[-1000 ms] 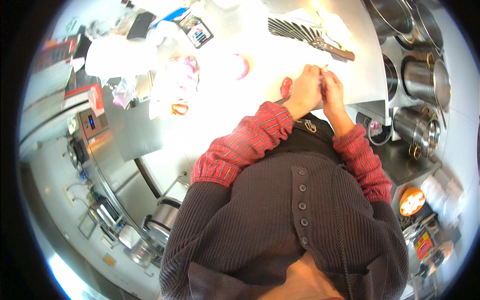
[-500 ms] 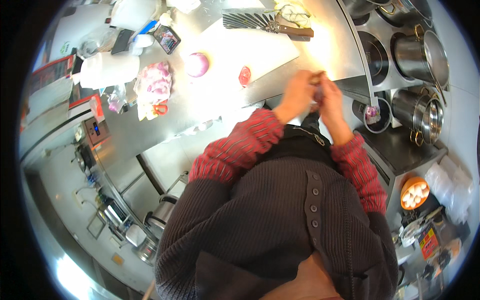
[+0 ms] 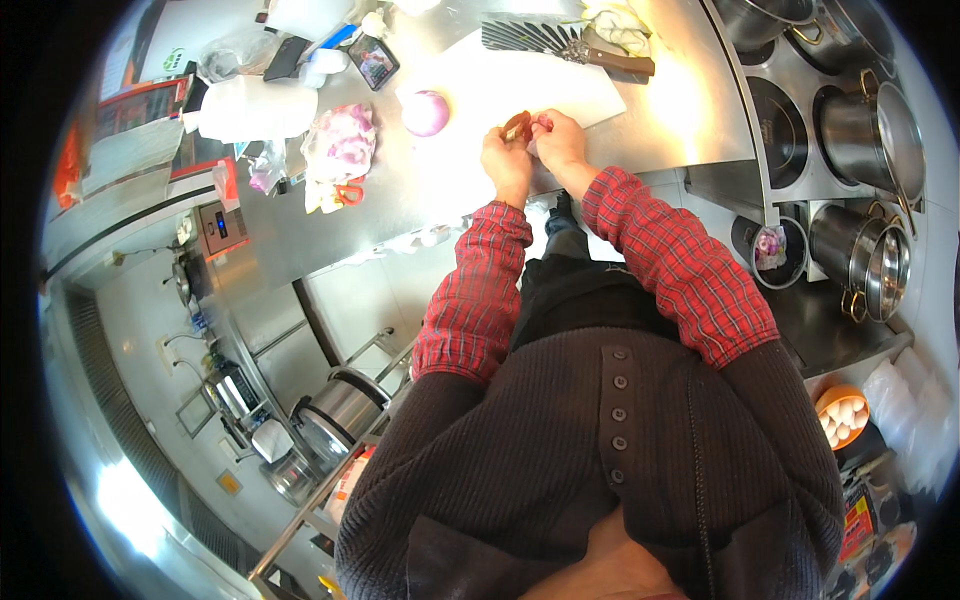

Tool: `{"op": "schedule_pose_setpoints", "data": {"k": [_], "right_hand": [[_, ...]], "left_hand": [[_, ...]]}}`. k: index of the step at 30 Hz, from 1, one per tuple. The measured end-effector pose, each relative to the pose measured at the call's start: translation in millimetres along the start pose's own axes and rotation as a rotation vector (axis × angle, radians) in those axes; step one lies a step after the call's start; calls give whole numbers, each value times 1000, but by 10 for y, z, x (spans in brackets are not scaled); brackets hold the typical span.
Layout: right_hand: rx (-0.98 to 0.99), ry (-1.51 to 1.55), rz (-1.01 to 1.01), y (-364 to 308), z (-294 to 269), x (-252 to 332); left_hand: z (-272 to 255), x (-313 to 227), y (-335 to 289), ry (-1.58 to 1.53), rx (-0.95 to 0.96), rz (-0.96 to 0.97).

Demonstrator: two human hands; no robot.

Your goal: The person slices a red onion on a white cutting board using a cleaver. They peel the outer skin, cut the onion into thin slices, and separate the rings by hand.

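A small reddish-brown piece [image 3: 517, 124] was held up between both hands at the near edge of the white cutting board [image 3: 580, 95], over the counter [image 3: 400, 200]. The left hand [image 3: 507, 158] had its fingers bent and gripping the piece; the right hand [image 3: 560, 140] had its fingers curled in right beside it, but too small to tell whether they gripped it too. Both forearms wore red plaid sleeve covers [image 3: 680, 265] over a dark ribbed top [image 3: 560, 460]. A wide-bladed knife [image 3: 575, 48] lay across the far part of the board, brown handle pointing right, near a crumpled pale yellowish item [image 3: 620, 28]. A whole red onion [image 3: 426, 113] sat left of the hands; glare hid whether it was on the board. Further left were a bag of purple-pink onions [image 3: 345, 140], orange-red scissors handles [image 3: 350, 192] at its near end, a phone with a lit screen [image 3: 374, 63] and a white container [image 3: 258, 108]. To the right, past the counter, were stove burners [image 3: 778, 130], steel pots [image 3: 868, 135], a bin with purple scraps [image 3: 794, 277] and, lower down, an orange bowl of eggs [image 3: 830, 400].
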State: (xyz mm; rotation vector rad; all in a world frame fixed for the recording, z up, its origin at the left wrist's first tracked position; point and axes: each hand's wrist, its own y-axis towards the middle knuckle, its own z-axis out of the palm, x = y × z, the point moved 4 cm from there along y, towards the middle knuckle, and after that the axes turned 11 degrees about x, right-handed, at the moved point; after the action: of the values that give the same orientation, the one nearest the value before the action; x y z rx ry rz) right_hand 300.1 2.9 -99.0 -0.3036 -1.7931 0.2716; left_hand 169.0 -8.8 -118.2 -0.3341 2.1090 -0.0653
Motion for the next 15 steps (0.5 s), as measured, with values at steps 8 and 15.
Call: {"op": "schedule_pose_setpoints", "data": {"k": [8,15], "right_hand": [[-111,702,152,-587,-947,-171],[-666,1006,128,-1767,-3071,-966]], "left_hand": [[675,-1169,-699,-483,447,-167],[2617,-2065,-1884,-206,932,115]]}}
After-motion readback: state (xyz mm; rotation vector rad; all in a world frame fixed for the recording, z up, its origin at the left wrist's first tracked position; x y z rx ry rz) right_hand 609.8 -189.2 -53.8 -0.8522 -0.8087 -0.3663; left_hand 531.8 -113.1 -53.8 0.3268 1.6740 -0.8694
